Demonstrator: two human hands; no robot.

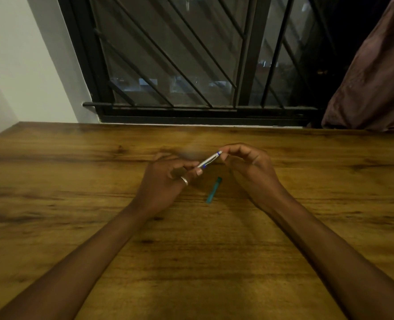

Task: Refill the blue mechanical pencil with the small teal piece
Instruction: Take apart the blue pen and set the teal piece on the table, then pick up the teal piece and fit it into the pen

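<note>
Holding the pencil [209, 160] between both hands above the wooden table [75, 181].
Left hand [166, 181] grips its lower end, right hand [249, 167] pinches the top; teal piece [213, 190] lies on the table between the wrists.

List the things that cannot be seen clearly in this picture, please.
Head view only:
- The pencil: its lower end is hidden inside the left hand; its top end is covered by the fingers of the right hand, so whether the cap is on or off is unclear.
- The teal piece on the table: too small to tell if it is open or what it holds.
- The ring: details blurred.
</note>
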